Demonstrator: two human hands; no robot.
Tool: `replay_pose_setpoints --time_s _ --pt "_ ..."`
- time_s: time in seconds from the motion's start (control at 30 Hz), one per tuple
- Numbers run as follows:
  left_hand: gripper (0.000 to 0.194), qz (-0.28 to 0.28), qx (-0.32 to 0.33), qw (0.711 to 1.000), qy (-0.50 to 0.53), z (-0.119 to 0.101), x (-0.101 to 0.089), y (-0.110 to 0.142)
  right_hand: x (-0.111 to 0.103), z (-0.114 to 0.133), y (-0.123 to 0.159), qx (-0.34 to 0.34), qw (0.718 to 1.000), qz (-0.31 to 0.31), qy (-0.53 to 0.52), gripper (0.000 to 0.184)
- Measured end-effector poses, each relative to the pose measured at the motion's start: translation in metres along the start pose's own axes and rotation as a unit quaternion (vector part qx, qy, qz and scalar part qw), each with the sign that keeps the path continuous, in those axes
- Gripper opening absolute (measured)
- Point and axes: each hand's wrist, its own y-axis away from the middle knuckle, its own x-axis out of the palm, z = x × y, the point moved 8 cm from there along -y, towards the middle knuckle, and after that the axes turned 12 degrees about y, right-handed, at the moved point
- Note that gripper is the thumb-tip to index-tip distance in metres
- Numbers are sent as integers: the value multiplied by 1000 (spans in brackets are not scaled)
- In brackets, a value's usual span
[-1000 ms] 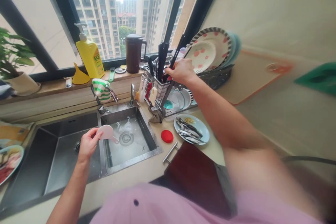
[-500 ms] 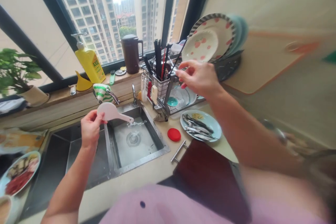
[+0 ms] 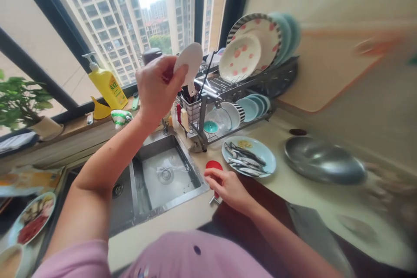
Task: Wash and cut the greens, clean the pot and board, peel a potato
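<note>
One white paddle [image 3: 192, 58] leans near upright, handle [image 3: 191, 90] down.

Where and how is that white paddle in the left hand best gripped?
Probably by the narrow handle of the white paddle, from the right: the left hand pinches the broad blade from the left, leaving the handle uncovered, pointing down.

Shiny metal, plastic, cloth
Paddle [image 3: 194, 57] looks like smooth, mattish plastic, bottle [image 3: 107, 84] is glossier plastic, sink [image 3: 172, 203] is satiny metal, pan [image 3: 317, 160] is shinier metal, plates [image 3: 239, 58] look slick and glazed, rag [image 3: 120, 118] is fuzzy cloth.
</note>
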Motion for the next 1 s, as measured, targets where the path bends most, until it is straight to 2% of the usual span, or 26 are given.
replay_pose_setpoints --time_s 0.13,0.3,0.43,0.53,0.67,0.83,1.0 --pt "12 64 3 995 -74 11 32 -1 -10 -17 12 31 999 -10 -10 39" --pt "12 82 4 990 -113 36 45 -2 -11 -26 16 41 999 -19 -14 40" --pt "6 123 -52 980 -148 68 55 -4 0 -30 16 45 998 -16 -33 38" --pt "7 137 -104 969 -177 83 60 -8 7 -31 16 38 998 -9 -45 32" --pt "20 159 -145 947 -240 81 66 -15 13 -34 17 44 997 3 -56 27" --pt "22 202 -129 924 -297 80 77 -17 15 -31 15 44 997 10 -57 24" --pt "54 258 -135 885 -364 95 80 -2 18 -29 14 30 998 17 -59 23"
